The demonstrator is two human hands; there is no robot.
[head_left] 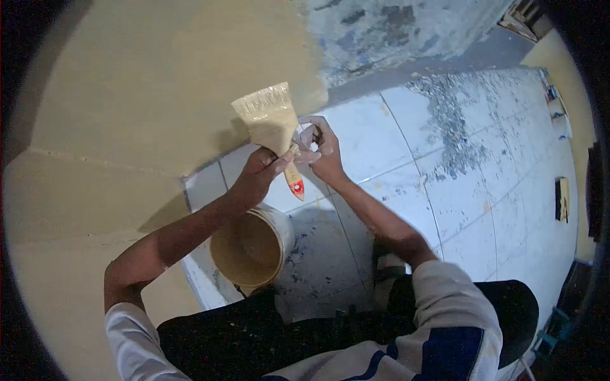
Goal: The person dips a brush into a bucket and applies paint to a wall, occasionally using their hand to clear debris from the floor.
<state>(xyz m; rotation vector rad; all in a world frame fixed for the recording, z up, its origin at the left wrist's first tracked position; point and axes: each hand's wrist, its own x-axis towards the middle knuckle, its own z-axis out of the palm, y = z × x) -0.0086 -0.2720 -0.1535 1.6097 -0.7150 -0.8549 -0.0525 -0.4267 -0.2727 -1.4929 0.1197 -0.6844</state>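
Note:
My left hand (pixel 265 166) is closed around a wide paintbrush (pixel 272 124) near the base of its bristles. Cream paint coats the bristles and much of the brush, which points up and away. Its handle tip is red and sticks out below my fingers. Beside it, my right hand (pixel 325 149) has curled fingers pinched together close to my left thumb. Whatever lies between those fingertips is too small to make out. Pale paint smears both hands. Below my left forearm a bucket (pixel 286 232) stands on the floor, its inside coated with cream paint.
A cream-painted wall (pixel 159 76) rises close on the left, and a patchy grey-blue wall section (pixel 387 32) adjoins it. White floor tiles (pixel 375 143) carry scattered flakes of debris (pixel 454 127). A small yellow-and-black block (pixel 562 199) lies at the far right.

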